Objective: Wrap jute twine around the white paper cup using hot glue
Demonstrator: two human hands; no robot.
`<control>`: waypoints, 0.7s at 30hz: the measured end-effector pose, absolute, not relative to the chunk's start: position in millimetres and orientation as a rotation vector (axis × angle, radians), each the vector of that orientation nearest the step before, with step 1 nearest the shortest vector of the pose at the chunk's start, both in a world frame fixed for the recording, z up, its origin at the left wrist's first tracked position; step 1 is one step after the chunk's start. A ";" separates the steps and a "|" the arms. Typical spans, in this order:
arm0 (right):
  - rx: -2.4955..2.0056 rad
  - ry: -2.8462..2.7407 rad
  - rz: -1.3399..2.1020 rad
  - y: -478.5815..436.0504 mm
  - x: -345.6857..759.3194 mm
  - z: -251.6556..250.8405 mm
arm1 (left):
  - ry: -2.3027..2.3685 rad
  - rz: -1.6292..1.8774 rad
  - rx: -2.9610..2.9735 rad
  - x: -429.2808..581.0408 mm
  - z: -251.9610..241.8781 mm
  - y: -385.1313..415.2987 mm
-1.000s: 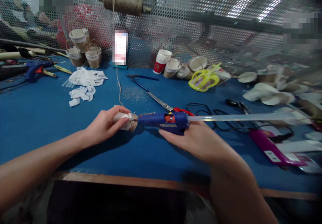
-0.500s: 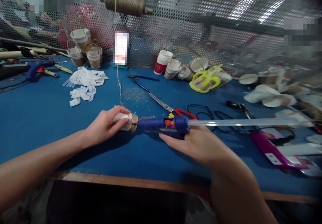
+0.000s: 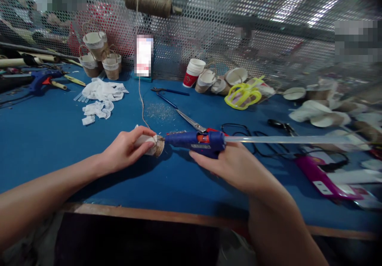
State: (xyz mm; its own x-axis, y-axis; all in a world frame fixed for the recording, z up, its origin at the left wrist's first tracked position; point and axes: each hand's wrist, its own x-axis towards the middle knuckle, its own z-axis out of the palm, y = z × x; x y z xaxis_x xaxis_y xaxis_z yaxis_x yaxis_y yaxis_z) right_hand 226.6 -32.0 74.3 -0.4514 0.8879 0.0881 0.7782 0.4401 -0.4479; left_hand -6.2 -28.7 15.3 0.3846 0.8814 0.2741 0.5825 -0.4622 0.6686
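My left hand [image 3: 127,148] is closed round a small white paper cup [image 3: 147,143] lying on its side, its base wrapped in brown twine. My right hand [image 3: 235,166] grips a blue hot glue gun [image 3: 197,140] with a long clear glue stick [image 3: 286,139] sticking out behind. The gun's nozzle points left and touches the cup's twine-wrapped end. A strand of twine [image 3: 140,94] runs from the cup up to a spool [image 3: 147,2] mounted on the perforated metal screen.
Scissors [image 3: 182,112] with red handles lie behind the gun. Finished twine-wrapped cups [image 3: 98,55], white lace scraps [image 3: 101,96], a second glue gun [image 3: 43,79], stacked paper cups [image 3: 193,71], a yellow plastic frame [image 3: 243,94], black cable [image 3: 247,132] and a magenta package [image 3: 325,178] lie on the blue table [image 3: 44,130].
The glue gun has shifted slightly to the right and up, its tip still at the cup's wrapped end. My left hand has kept its hold on the cup.
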 end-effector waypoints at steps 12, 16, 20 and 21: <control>-1.464 -2.311 0.537 -29.7 221.3 76.3 | 1.207 0.884 2.248 -6.4 13.6 -30.3; -1.465 -2.311 0.557 -30.2 222.3 77.0 | 1.211 0.883 2.243 -6.0 13.8 -29.7; -1.429 -2.357 0.566 -32.4 226.1 78.7 | 1.201 0.877 2.228 -6.1 13.8 -29.3; -1.429 -2.362 0.572 -32.7 226.8 79.1 | 1.200 0.872 2.223 -6.3 13.8 -29.4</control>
